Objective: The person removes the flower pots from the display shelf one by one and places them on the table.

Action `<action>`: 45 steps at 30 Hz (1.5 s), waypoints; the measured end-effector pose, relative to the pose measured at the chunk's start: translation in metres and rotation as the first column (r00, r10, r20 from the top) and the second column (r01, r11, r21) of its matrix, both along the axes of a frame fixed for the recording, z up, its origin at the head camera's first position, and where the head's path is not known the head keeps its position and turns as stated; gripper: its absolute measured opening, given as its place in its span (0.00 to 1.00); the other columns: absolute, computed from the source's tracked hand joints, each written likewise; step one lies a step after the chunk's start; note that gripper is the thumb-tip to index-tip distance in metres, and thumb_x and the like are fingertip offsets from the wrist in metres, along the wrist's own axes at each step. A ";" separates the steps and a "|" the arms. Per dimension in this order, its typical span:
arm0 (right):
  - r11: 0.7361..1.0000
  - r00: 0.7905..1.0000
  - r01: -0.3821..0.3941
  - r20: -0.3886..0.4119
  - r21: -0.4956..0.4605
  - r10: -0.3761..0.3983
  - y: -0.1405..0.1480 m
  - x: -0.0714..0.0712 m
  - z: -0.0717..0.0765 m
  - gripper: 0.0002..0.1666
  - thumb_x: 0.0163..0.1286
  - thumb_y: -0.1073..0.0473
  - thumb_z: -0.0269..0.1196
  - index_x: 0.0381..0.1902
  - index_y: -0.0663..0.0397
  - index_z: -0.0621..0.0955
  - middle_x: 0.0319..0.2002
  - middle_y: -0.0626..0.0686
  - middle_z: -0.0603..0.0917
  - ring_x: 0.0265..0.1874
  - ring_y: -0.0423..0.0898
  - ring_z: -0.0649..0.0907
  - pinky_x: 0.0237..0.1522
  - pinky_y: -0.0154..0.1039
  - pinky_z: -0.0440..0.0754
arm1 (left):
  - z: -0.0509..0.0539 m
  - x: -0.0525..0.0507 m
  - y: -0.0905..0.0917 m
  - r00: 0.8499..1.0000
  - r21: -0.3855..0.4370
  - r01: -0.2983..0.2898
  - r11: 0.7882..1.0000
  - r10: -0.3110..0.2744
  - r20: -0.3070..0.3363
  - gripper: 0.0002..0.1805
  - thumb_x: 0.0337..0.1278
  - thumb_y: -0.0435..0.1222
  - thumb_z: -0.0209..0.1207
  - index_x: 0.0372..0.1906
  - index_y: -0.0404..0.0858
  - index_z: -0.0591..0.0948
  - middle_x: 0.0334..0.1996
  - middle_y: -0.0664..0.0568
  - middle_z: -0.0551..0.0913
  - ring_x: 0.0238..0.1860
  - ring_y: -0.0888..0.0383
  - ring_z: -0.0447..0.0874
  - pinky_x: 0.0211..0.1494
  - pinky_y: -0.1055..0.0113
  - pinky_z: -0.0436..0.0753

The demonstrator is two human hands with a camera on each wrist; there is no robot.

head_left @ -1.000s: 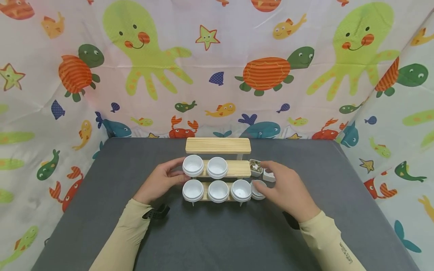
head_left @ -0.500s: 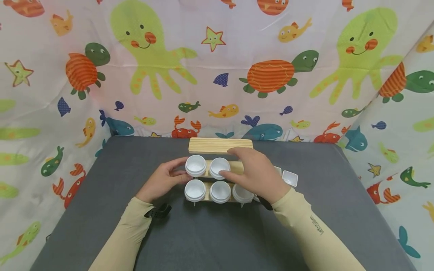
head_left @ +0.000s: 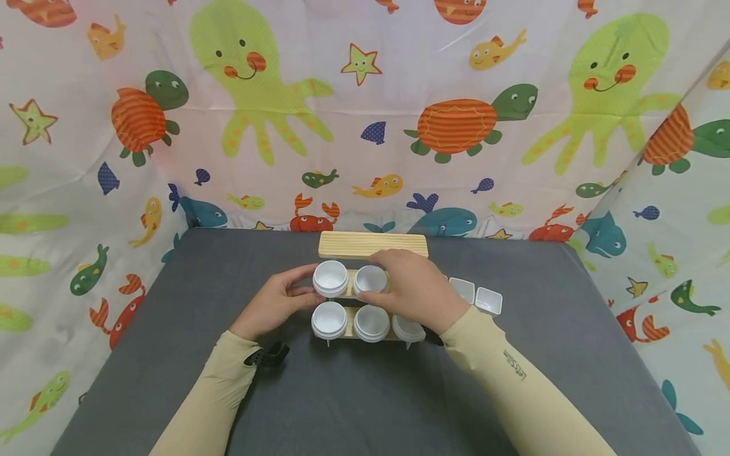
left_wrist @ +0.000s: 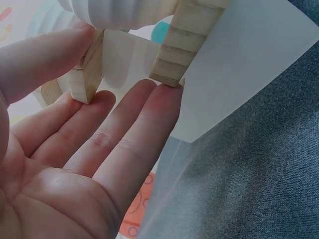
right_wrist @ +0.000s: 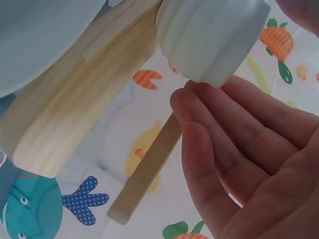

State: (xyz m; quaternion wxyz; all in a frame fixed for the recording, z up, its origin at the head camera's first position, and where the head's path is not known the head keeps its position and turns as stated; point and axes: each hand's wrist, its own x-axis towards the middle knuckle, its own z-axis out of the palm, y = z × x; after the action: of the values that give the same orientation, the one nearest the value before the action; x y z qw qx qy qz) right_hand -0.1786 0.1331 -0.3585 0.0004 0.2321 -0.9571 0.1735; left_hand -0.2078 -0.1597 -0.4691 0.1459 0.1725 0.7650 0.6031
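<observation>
A tiered rack with pale wooden shelves point(head_left: 373, 244) stands on the table. Its middle tier bears a white cup point(head_left: 331, 277) at the left end and a second white cup point(head_left: 371, 282) beside it. My left hand point(head_left: 277, 305) holds the left end of the rack, its fingertips against the ends of the wooden boards in the left wrist view. Around the second cup my right hand point(head_left: 419, 291) has its thumb at the front and fingers behind; in the right wrist view the fingertips touch the ribbed cup point(right_wrist: 214, 40). This hand hides the right part of the middle tier.
On the lowest tier stand three white cups, one at the left point(head_left: 329, 320), one in the middle point(head_left: 372, 324) and a partly covered one at the right point(head_left: 407, 328). Small square white dishes point(head_left: 488, 301) lie right of the rack. A patterned curtain point(head_left: 445, 183) backs the grey table point(head_left: 342, 392).
My right hand has moved left, from above the cup and dishes right of the rack to the second cup on the middle tier. My left hand has stayed at the rack's left end.
</observation>
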 end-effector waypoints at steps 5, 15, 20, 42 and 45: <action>0.999 0.999 0.024 0.034 0.024 -0.025 -0.001 -0.001 -0.001 0.39 0.66 0.35 0.77 0.67 0.49 0.85 0.61 0.52 0.90 0.61 0.51 0.88 0.65 0.55 0.88 | 0.001 -0.001 0.001 1.000 -0.009 -0.004 1.000 0.004 0.001 0.39 0.68 0.39 0.74 0.81 0.45 0.72 0.75 0.43 0.78 0.66 0.44 0.88 0.58 0.59 0.92; 1.000 0.999 0.001 0.032 0.016 -0.002 0.004 -0.005 -0.003 0.38 0.67 0.37 0.76 0.68 0.51 0.84 0.61 0.53 0.90 0.61 0.52 0.88 0.67 0.55 0.87 | 0.001 -0.002 0.000 1.000 -0.017 -0.015 1.000 0.015 0.014 0.40 0.67 0.39 0.74 0.81 0.45 0.72 0.75 0.42 0.78 0.66 0.44 0.89 0.58 0.59 0.92; 1.000 1.000 0.014 0.007 -0.001 -0.014 0.017 0.000 -0.001 0.37 0.67 0.38 0.77 0.65 0.52 0.85 0.59 0.53 0.91 0.59 0.52 0.89 0.65 0.54 0.87 | 0.001 -0.001 0.003 1.000 -0.004 -0.010 1.000 0.010 0.018 0.40 0.68 0.39 0.74 0.81 0.45 0.71 0.76 0.43 0.78 0.67 0.44 0.88 0.58 0.59 0.92; 0.963 0.964 0.260 -0.041 -0.071 -0.263 0.124 0.054 -0.015 0.35 0.64 0.43 0.80 0.62 0.55 0.86 0.57 0.57 0.91 0.53 0.56 0.89 0.57 0.61 0.89 | -0.001 -0.001 0.000 0.999 -0.027 -0.037 0.999 0.037 0.017 0.41 0.64 0.45 0.76 0.80 0.49 0.73 0.74 0.46 0.80 0.65 0.47 0.90 0.59 0.58 0.92; 0.954 0.955 0.293 -0.034 -0.070 -0.295 0.135 0.061 -0.024 0.36 0.64 0.43 0.80 0.63 0.56 0.86 0.57 0.59 0.90 0.54 0.58 0.89 0.57 0.62 0.89 | 0.000 -0.001 0.000 0.999 -0.032 -0.035 0.999 0.035 0.014 0.42 0.64 0.45 0.76 0.80 0.49 0.73 0.74 0.46 0.80 0.65 0.47 0.90 0.59 0.58 0.92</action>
State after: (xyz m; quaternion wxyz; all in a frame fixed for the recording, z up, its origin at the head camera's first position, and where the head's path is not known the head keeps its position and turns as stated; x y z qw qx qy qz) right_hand -0.1180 0.2677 -0.3822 0.0545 0.0908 -0.9747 0.1969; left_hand -0.2086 -0.1592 -0.4693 0.1435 0.1524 0.7762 0.5947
